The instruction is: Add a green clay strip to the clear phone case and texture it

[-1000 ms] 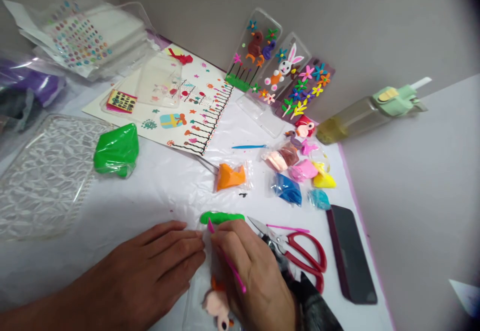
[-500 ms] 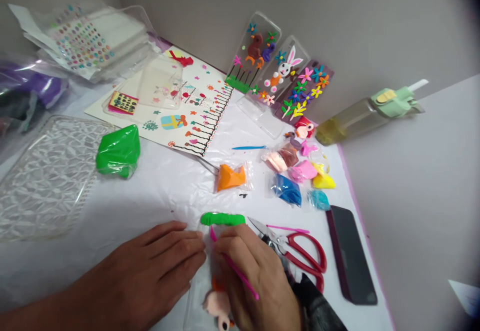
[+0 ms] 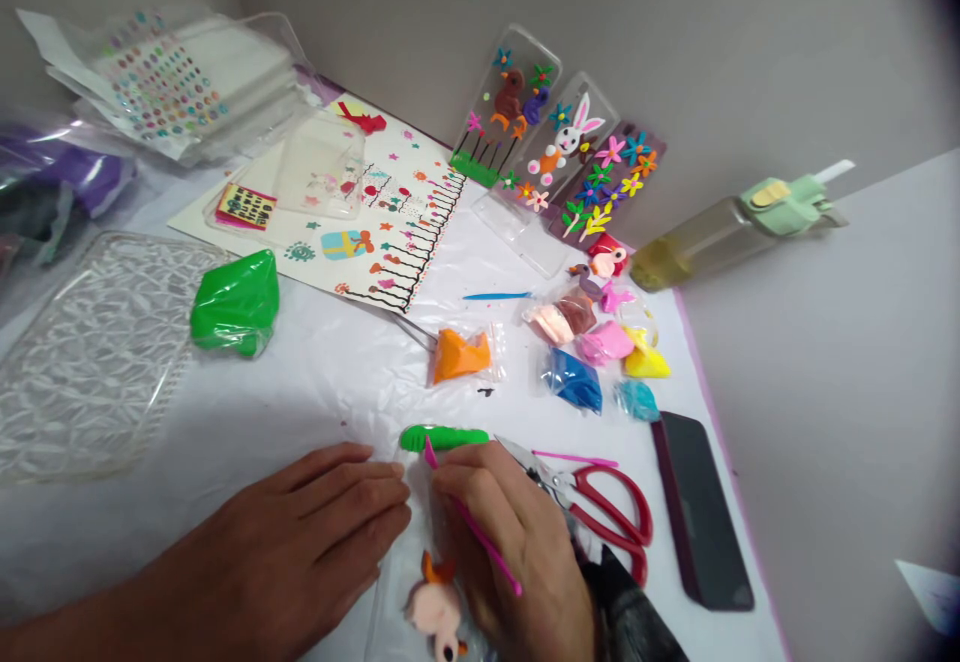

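My right hand (image 3: pixel 517 552) pinches a thin pink modelling tool (image 3: pixel 487 540) like a pen. The tool's tip rests on a strip of green clay (image 3: pixel 454 436) across the far end of a clear phone case (image 3: pixel 382 607). Below the hand on that case lies a pale pink clay duck (image 3: pixel 435 607) with orange feet; part of it is cut off by the frame's lower edge. My left hand (image 3: pixel 315 527) lies flat with fingers stretched out, its fingertips along the case's left side, holding nothing. My right hand hides much of the case.
Red-handled scissors (image 3: pixel 615 512) and a dark phone (image 3: pixel 709 512) lie at right. Beyond are bagged clay in orange (image 3: pixel 459 354), blue (image 3: pixel 574 380) and green (image 3: pixel 236 304), a blue tool (image 3: pixel 496 295), decorated phone cases (image 3: pixel 551 147), a bottle (image 3: pixel 712 232) and a painted sheet (image 3: pixel 300 267).
My right hand has shifted slightly away from me, and the tool's tip has moved up onto the green strip. More of the duck's orange feet shows. My left hand stays in place.
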A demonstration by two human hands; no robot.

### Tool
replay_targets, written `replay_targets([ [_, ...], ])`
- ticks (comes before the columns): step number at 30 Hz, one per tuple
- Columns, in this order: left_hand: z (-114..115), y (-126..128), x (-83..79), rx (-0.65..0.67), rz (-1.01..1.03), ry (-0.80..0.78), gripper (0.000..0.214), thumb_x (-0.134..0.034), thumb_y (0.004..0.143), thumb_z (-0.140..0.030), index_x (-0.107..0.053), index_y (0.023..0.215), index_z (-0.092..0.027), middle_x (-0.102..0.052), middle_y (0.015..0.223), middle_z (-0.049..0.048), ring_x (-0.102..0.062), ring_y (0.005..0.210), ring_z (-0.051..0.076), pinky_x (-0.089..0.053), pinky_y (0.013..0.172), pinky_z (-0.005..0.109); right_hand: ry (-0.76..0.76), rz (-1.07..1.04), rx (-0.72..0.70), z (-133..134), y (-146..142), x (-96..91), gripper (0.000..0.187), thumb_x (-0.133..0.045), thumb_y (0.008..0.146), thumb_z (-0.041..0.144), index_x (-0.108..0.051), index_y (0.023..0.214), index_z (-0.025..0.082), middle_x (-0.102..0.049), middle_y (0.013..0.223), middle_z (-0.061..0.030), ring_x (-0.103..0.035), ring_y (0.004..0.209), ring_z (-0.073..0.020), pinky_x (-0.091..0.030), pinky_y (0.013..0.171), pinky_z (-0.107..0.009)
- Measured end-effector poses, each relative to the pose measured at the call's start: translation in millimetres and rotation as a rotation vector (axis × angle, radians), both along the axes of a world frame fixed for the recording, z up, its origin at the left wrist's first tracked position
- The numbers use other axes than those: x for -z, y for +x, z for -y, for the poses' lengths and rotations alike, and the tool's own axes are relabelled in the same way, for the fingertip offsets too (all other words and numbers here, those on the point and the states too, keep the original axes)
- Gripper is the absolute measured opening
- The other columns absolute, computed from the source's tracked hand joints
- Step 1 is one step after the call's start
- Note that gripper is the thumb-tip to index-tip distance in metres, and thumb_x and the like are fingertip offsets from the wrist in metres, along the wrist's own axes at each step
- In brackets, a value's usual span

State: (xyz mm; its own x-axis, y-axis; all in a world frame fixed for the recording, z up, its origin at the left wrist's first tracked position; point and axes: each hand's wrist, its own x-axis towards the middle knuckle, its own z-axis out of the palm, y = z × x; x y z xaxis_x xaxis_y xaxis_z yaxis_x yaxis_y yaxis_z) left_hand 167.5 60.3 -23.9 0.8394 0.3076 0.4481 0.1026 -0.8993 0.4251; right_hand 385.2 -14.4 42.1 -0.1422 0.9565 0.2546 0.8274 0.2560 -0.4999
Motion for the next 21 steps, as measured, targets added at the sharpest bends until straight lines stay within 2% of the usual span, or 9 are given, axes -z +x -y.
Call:
replay_targets([
  [5,-0.8,-1.3,-0.9,0.014,-0.027,-0.010,0.043,-0.042,0.108,-0.011,-0.059,0.146,-0.021,-0.074,0.136,0.0021,-0.068,0.125,0.018,-0.046,0.124,0.038,-0.012,0.035,-0.022,0.1,0.2,-0.5,0.016,-0.046,0.106,0.013,-0.061,0.110,0.019,-0.075,0.098,-0.0090,-0.075,0.084,-0.0209,-0.063,0.069,-0.028],
  [11,-1.9,-2.2,-2.6,0.023,-0.046,-0.033,0.047,-0.044,0.106,-0.009,-0.058,0.147,-0.024,-0.075,0.137,0.0006,-0.069,0.126,0.018,-0.045,0.125,0.038,-0.074,0.039,-0.046,0.9,1.3,0.4,0.017,-0.050,0.104,0.009,-0.062,0.112,0.018,-0.075,0.102,-0.0106,-0.073,0.089,-0.0214,-0.064,0.074,-0.030],
  [15,-1.0,-3.5,-2.5,0.018,-0.050,-0.039,0.048,-0.043,0.105,-0.007,-0.058,0.147,-0.023,-0.075,0.137,0.0015,-0.069,0.127,0.018,-0.044,0.126,0.037,-0.098,0.056,-0.040,0.3,0.4,1.0,0.016,-0.052,0.104,0.008,-0.063,0.110,0.017,-0.075,0.100,-0.0100,-0.073,0.088,-0.0217,-0.063,0.074,-0.030],
  [21,-2.5,-3.9,-3.5,0.032,-0.063,-0.034,0.049,-0.044,0.103,-0.006,-0.057,0.148,-0.022,-0.074,0.140,0.0013,-0.068,0.128,0.018,-0.043,0.127,0.037,-0.081,0.134,0.001,-1.2,-3.8,-2.3,0.021,-0.045,0.109,0.012,-0.064,0.103,0.018,-0.074,0.094,-0.0076,-0.074,0.083,-0.0214,-0.062,0.071,-0.029],
])
